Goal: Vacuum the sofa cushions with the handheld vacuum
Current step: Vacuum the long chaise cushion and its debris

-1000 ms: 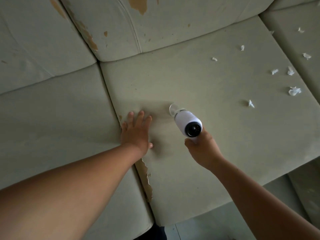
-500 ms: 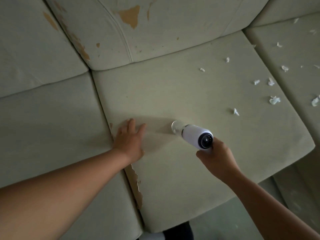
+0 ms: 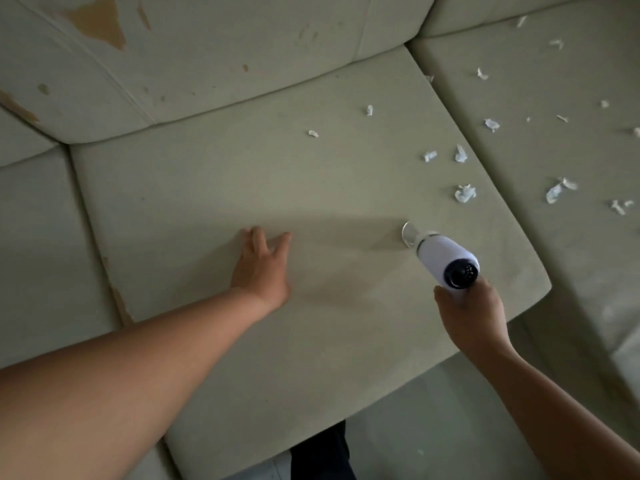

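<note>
Nozzle of the white handheld vacuum (image 3: 441, 259) rests on the right side of the middle seat cushion (image 3: 242, 174), just beyond the right hand (image 3: 471, 313) curled round its grip, near white paper scraps (image 3: 464, 193), while the left hand (image 3: 261, 268) lies flat there, fingers spread, well to the left.

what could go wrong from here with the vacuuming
1. The crumpled scrap just ahead of the handheld vacuum looks wide next to its clear nozzle, so it may jam there.
2. The smaller scraps near the seam could get pushed into the gap between cushions.
3. The right hand grips only the rear end, so the nozzle may lift off the seat cushion.
</note>
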